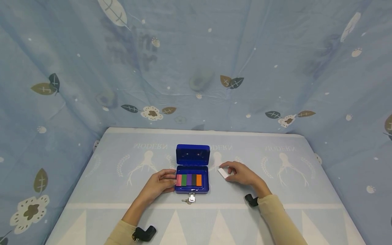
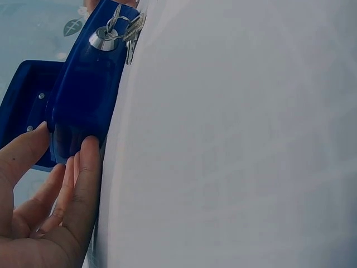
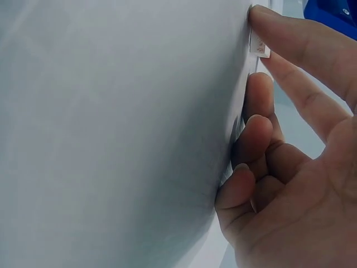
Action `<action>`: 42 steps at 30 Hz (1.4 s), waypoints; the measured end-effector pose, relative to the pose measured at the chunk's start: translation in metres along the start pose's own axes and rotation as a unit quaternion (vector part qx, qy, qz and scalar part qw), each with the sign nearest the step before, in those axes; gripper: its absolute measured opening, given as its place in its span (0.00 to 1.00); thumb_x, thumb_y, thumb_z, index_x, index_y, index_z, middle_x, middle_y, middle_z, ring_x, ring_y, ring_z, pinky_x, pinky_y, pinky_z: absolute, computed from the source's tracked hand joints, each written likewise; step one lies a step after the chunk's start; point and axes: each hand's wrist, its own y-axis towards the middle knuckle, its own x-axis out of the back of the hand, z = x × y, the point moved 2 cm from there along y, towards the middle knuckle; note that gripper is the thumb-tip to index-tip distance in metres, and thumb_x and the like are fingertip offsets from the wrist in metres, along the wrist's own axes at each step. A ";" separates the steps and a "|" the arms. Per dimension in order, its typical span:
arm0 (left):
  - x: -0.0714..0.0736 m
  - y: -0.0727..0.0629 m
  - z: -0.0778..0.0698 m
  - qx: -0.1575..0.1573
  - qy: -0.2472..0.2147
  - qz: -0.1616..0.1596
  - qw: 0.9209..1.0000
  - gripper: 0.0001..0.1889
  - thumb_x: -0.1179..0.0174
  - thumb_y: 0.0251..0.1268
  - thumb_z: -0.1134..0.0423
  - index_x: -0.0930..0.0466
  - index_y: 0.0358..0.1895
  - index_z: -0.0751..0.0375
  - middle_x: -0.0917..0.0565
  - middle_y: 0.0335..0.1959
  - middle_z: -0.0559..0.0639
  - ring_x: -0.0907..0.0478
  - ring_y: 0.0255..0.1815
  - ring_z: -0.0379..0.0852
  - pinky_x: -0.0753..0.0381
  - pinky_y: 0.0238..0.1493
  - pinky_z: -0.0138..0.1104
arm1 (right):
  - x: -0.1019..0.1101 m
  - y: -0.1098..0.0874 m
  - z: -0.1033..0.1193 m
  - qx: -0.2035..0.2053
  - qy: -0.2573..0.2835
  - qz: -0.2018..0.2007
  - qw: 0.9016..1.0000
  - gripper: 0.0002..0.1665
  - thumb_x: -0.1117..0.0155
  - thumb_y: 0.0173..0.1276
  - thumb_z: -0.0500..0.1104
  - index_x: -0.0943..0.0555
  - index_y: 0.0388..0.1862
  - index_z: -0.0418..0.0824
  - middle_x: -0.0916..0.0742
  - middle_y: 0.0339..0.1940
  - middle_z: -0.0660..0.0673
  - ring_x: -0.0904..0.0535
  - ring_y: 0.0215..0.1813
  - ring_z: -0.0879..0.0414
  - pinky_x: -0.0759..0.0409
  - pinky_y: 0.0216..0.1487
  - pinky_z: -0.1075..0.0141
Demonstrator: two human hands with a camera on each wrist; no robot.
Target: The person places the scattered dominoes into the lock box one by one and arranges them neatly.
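Observation:
A blue cash box [image 1: 177, 188] stands with its lid [image 1: 193, 154] raised at the back. Inside lies a row of coloured blocks [image 1: 189, 180]: pink, green, purple, dark and orange. My left hand [image 1: 159, 185] rests against the box's left side, with thumb and fairly straight fingers touching it in the left wrist view. To the right of the box, my right hand [image 1: 240, 173] pinches a white rectangular block [image 1: 223, 173] by its ends between thumb and index finger, low at the tabletop. The right wrist view shows only one end of the white block [image 3: 259, 47], with faint marks on it.
Keys [image 2: 131, 39] hang from the silver lock [image 2: 104, 39] on the box's front. A pale patterned cloth [image 1: 196, 217] covers the table. Blue printed curtains [image 1: 196, 61] enclose the back and sides. A black device [image 1: 144, 233] sits at each wrist.

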 end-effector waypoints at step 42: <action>0.000 0.000 0.000 -0.004 -0.004 0.003 1.000 0.28 0.34 0.64 0.70 0.31 0.66 0.73 0.22 0.56 0.66 0.18 0.51 0.52 0.14 0.47 0.43 | -0.036 -0.011 0.044 -0.067 0.039 -0.082 0.994 0.28 0.22 0.58 0.43 0.19 0.59 0.50 0.32 0.23 0.52 0.38 0.24 0.61 0.40 0.25 0.70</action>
